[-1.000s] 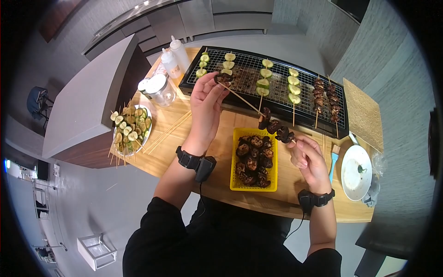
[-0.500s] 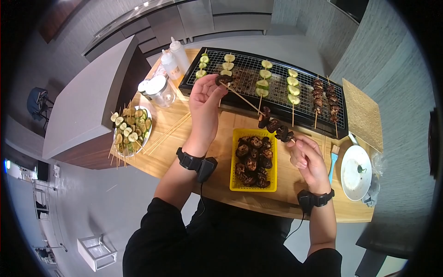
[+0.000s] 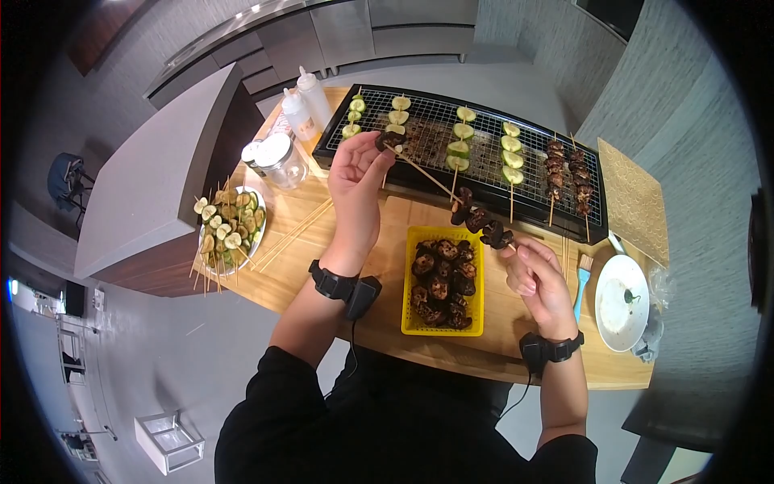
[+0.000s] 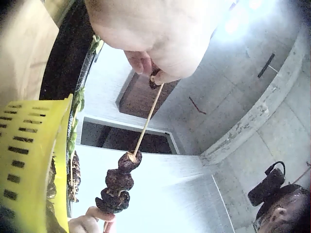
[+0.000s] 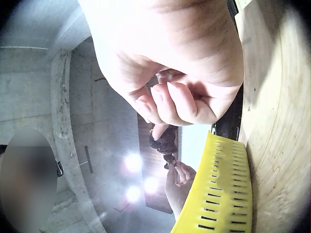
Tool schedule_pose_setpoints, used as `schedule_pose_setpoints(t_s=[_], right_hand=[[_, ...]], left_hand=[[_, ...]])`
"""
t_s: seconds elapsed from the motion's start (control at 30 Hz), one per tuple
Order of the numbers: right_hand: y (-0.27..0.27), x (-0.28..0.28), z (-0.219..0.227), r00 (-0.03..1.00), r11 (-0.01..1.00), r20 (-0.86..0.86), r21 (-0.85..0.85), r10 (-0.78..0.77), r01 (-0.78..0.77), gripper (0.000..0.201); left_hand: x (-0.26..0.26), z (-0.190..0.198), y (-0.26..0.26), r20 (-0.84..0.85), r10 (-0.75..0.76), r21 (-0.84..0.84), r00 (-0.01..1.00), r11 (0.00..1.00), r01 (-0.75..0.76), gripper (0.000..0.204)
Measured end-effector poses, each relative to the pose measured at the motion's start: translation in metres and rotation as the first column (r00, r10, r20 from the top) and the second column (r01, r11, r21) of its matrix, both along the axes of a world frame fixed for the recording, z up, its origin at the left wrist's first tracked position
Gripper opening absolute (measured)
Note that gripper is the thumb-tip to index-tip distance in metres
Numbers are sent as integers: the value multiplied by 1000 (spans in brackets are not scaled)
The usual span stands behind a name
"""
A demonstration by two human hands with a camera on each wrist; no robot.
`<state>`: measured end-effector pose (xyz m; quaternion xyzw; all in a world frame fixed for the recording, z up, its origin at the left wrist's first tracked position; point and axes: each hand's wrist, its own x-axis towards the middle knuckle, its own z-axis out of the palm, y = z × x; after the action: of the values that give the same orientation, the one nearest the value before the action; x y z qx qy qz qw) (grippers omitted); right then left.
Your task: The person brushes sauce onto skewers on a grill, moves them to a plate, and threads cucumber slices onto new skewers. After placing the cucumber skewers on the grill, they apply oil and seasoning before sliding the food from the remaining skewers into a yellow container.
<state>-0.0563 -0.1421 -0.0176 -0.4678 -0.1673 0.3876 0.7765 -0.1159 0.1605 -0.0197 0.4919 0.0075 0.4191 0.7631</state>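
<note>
A wooden skewer (image 3: 423,173) slants between the two hands above the yellow basket (image 3: 409,282). Several dark mushroom pieces (image 3: 477,220) are threaded near its right end, where my right hand (image 3: 544,282) pinches it. At the other end my left hand (image 3: 357,189) pinches one more dark piece (image 3: 390,140), which sits at the skewer's tip. A bare length of stick separates that piece from the others, also plain in the left wrist view. Dark mushrooms (image 3: 439,287) fill the basket. In the right wrist view the right fingers (image 5: 167,104) are curled.
Behind the hands stands a black grill (image 3: 484,173) with cucumber and mushroom skewers. A plate of skewers (image 3: 260,230), jar (image 3: 282,161) and bottles (image 3: 300,113) are at left; loose sticks (image 3: 294,234) lie beside them. At right are a blue brush (image 3: 581,290) and white pan (image 3: 613,327).
</note>
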Motion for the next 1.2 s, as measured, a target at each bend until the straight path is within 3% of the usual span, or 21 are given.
schedule_pose_setpoints(t_s=[0.67, 0.77, 0.87, 1.2], right_hand=[[0, 0, -1, 1000, 1000, -10, 11, 3, -3, 26], [0, 0, -2, 1000, 1000, -11, 9, -1, 1, 26], [0, -1, 0, 1000, 1000, -13, 4, -1, 1, 26], [0, -1, 0, 1000, 1000, 12, -7, 2, -2, 27]], left_hand=[[0, 0, -5, -19, 16, 116, 1000, 993, -14, 29], [0, -1, -3, -57, 23, 95, 998, 995, -18, 24], [-1, -1, 1, -14, -50, -74, 999, 996, 48, 19], [-2, 2, -3, -34, -56, -57, 998, 997, 54, 21]])
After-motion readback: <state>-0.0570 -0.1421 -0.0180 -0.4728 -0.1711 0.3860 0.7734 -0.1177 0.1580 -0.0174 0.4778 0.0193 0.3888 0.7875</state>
